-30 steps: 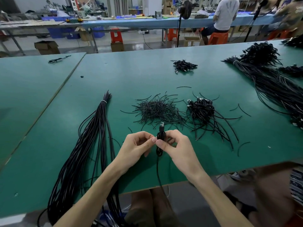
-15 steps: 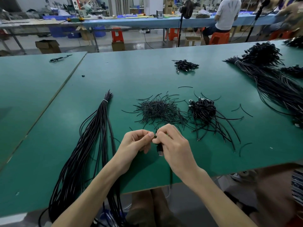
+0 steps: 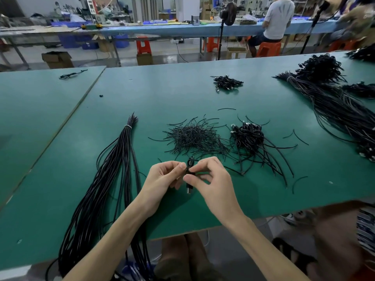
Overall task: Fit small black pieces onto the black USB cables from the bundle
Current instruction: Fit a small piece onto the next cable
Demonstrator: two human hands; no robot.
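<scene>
Both hands meet over the near middle of the green table [image 3: 182, 94]. My left hand [image 3: 162, 179] and my right hand [image 3: 211, 179] pinch one folded black USB cable [image 3: 190, 162] between thumbs and fingertips; its plug end [image 3: 189, 189] hangs down below my right thumb. A long tied bundle of black cables [image 3: 113, 175] lies to the left and runs off the near table edge. Just beyond my hands lies a pile of thin short black pieces [image 3: 192, 136], and right of it a heap of folded cables [image 3: 249, 138].
More cable bundles [image 3: 334, 110] cover the table's right side, and a small black heap [image 3: 226, 83] lies at the far middle. A second green table [image 3: 30, 110] adjoins on the left. A person sits at a bench in the background.
The cable's plug, which pointed up above my fingers a second ago, now hangs below them. My hands shifted slightly away from me and my right fingers have re-gripped the folded cable.
</scene>
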